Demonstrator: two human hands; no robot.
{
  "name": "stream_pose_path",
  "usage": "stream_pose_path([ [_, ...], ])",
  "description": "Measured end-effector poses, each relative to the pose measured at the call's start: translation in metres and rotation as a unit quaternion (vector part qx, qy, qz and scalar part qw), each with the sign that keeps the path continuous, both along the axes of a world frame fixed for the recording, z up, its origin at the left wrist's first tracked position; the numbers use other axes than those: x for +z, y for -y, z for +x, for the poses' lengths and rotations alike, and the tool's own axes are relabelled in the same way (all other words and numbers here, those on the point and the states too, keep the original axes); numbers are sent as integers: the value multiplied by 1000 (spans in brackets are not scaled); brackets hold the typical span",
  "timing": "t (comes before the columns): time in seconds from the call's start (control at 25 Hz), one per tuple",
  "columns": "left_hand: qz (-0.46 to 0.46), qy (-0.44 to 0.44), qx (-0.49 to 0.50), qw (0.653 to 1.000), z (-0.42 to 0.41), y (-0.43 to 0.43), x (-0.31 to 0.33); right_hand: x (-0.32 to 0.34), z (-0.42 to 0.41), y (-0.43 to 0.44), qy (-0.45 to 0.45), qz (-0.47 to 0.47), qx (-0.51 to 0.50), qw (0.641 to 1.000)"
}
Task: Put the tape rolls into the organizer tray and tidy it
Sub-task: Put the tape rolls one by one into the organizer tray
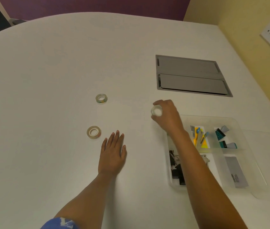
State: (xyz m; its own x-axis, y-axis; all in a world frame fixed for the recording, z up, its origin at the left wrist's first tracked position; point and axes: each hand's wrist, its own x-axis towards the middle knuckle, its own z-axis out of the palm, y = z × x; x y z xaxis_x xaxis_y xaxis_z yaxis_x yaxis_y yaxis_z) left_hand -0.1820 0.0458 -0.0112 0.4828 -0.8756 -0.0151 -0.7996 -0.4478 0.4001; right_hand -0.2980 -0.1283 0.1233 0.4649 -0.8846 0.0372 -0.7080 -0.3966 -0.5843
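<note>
So we're on the first roll here: our right hand (165, 114) has its fingers curled around a clear tape roll (156, 111), just off the organizer tray (230, 120) at its far-left corner. Our left hand (112, 154) lies flat and open on the table (48, 71), holding nothing. Next, probably carry that roll over the tray and drop it in a free spot. Two more rolls sit well left of the tray, a tan one (94, 132) and one further back (101, 98). Inside the tray: black binder clips (176, 171), teal ones (221, 134), a grey card (236, 172), yellow bits (200, 138)
</note>
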Motion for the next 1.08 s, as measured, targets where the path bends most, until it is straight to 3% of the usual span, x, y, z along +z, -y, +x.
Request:
stream_pose_path([
  [0.2,3,-3,-3,1000,0,-2,2,-8,-48,2,-130,56,-54,988],
  [0.4,3,1,-6,1000,0,-1,4,-28,-64,-2,-220,128,-36,966],
  [1.08,4,8,-4,1000,0,-1,4,-40,-63,14,-267,180,3,947],
])
